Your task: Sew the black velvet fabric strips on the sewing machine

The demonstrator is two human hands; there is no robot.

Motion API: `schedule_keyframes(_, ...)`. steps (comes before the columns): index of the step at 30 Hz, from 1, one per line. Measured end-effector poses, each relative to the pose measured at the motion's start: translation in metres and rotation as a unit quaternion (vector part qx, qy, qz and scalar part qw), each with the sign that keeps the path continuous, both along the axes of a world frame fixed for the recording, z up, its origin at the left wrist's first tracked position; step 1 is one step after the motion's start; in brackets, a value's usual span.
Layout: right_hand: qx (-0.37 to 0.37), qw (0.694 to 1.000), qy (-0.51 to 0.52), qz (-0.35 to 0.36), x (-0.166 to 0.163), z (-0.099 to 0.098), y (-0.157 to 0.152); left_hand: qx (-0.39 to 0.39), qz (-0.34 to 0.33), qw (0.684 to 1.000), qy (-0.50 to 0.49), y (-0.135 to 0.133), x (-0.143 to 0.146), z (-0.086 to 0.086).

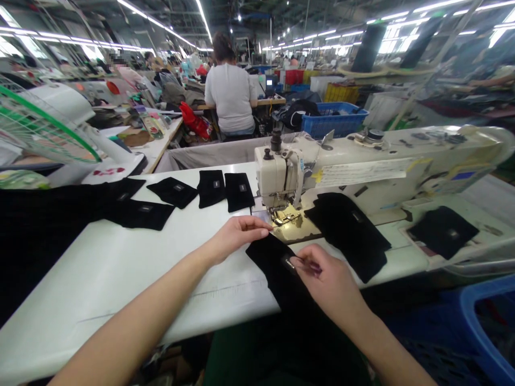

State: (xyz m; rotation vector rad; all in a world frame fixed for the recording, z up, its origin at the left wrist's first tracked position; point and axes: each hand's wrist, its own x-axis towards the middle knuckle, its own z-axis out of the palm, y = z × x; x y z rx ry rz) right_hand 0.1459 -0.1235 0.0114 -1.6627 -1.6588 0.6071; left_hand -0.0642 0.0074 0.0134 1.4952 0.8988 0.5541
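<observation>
A black fabric piece [270, 257] lies at the table's front edge, just before the sewing machine's [362, 166] presser foot [284, 216]. My left hand [237, 236] pinches the top edge of this piece near the needle plate. My right hand [325, 281] is closed on a thin tool [302, 261] whose tip touches a small label [288, 262] on the fabric. A stack of black pieces [350, 230] rests to the right of the needle plate.
Several black pieces with labels [213, 187] lie in a row on the white table [120, 268], with dark cloth [36, 225] at left. A green fan [44, 128] stands far left. Blue bins [483, 321] sit at lower right. A person in a white shirt [231, 91] sits ahead.
</observation>
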Motion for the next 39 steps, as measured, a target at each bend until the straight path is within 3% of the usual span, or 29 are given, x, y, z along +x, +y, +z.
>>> schedule_keyframes(3,-0.116,0.991,0.063,-0.006,-0.007,-0.013,-0.002,0.065,0.052,0.996,0.032,0.013,0.008,-0.008)
schedule_keyframes(5,-0.137,0.987,0.082,0.006,-0.012,-0.021,-0.008,0.154,0.048,0.984,0.073,0.027,0.011,-0.016)
schedule_keyframes(10,-0.062,0.996,0.07,0.013,-0.023,-0.038,-0.032,0.395,-0.028,0.904,0.164,0.04,0.019,-0.03)
schedule_keyframes(14,-0.029,0.995,0.06,0.068,-0.025,-0.042,-0.044,0.497,0.028,0.825,0.268,0.028,0.026,-0.033)
schedule_keyframes(16,-0.005,0.994,0.055,0.095,-0.023,-0.041,-0.046,0.511,0.033,0.807,0.292,0.023,0.027,-0.033)
schedule_keyframes(20,0.123,0.981,0.022,0.151,-0.015,-0.041,-0.046,0.518,-0.034,0.817,0.25,0.021,0.022,-0.034)
schedule_keyframes(23,0.176,0.972,-0.041,0.148,-0.008,-0.043,-0.045,0.533,-0.057,0.813,0.227,0.024,0.019,-0.037)
schedule_keyframes(29,0.208,0.965,-0.109,0.117,-0.005,-0.044,-0.043,0.543,-0.06,0.806,0.227,0.031,0.019,-0.039)
schedule_keyframes(39,0.166,0.969,-0.134,0.126,-0.007,-0.042,-0.038,0.541,-0.063,0.813,0.208,0.034,0.018,-0.038)
